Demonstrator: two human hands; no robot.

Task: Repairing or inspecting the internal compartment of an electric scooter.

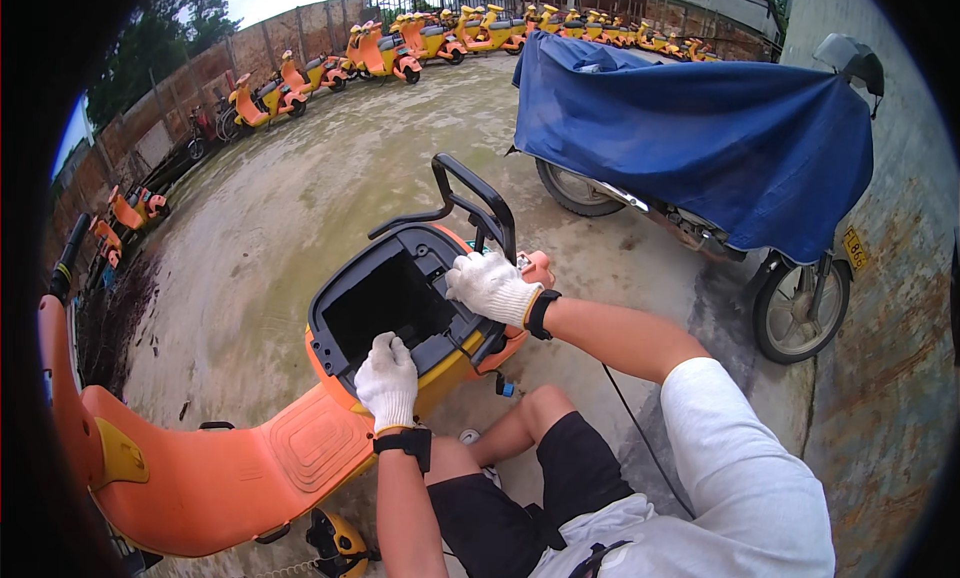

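Observation:
An orange and yellow electric scooter stands before me, its flat orange footboard (320, 438) on the left. The box under its seat position is uncovered: a black plastic rim (330, 350) surrounds a deep, dark compartment (385, 308). My left hand (386, 380), in a white knit glove, is closed over the near edge of this rim. At the right side of the rim, my gloved right hand (493, 286) curls its fingers over the black plastic; its fingertips are partly hidden. Behind the compartment rises a black tubular grab rail (490, 203), close beside my right hand.
A motorcycle under a blue cover (690, 138) stands at the right by a concrete wall (885, 308). Rows of similar scooters (380, 53) line the far brick wall. A loose cable with a blue connector (508, 389) hangs below the rim. A yellow and black helmet-like object (340, 543) lies below the footboard.

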